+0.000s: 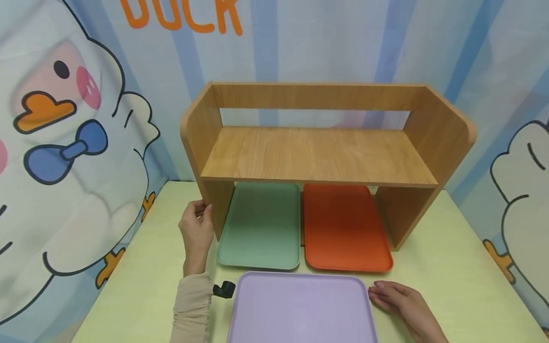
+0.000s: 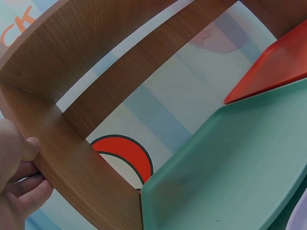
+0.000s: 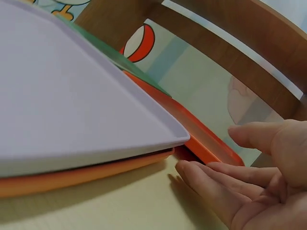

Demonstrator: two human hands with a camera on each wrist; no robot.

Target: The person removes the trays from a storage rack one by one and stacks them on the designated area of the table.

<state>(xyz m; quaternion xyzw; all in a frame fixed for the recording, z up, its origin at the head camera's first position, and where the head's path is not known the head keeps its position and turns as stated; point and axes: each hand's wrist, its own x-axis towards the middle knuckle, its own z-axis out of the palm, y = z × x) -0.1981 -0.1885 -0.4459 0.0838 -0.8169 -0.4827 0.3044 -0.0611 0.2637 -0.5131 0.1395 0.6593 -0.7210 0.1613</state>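
Observation:
A wooden desktop shelf (image 1: 319, 155) stands at the back of the table. My left hand (image 1: 197, 233) holds the front edge of its left side panel (image 2: 76, 165), thumb against the wood. Under the shelf board, a green tray (image 1: 259, 228) lies on the left and a red-orange tray (image 1: 345, 228) on the right, their front ends sticking out. A lilac tray (image 1: 302, 305) lies in front of them; in the right wrist view an orange rim (image 3: 96, 176) shows beneath it. My right hand (image 1: 405, 307) is beside the lilac tray's right corner, thumb and fingers apart, gripping nothing.
The pale yellow table (image 1: 463, 267) extends on both sides of the shelf. A curtain (image 1: 326, 43) with duck drawings and blue stripes hangs behind and at the sides. A small black piece (image 1: 224, 289) sticks out from the left sleeve, close to the lilac tray.

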